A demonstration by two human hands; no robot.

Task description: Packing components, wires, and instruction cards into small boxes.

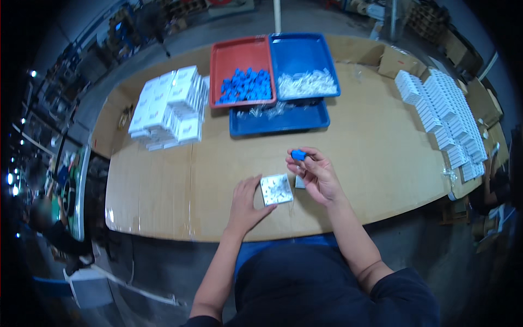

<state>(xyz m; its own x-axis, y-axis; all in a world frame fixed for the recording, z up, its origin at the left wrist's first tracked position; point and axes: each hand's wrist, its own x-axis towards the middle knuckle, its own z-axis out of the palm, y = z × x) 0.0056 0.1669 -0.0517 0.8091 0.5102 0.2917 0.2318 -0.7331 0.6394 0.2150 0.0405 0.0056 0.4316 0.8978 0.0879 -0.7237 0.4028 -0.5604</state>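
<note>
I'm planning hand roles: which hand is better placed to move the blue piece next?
Probably the right hand: it holds the blue piece; the left hand is at the pale square object.

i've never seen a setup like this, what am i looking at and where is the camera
No machine here: these are a person's bare hands, seen from a wide fisheye camera worn on the head and looking down, so straight edges look bent.

The right hand holds up a small bright-blue piece. The left hand is spread at the edges of a square white piece with a silvery, mottled face.

On the brown cardboard-covered table, a red rectangular tray holds similar blue pieces; a blue rectangular tray beside it holds clear-whitish ones. Stacks of flat white pieces stand at left and right.
</note>
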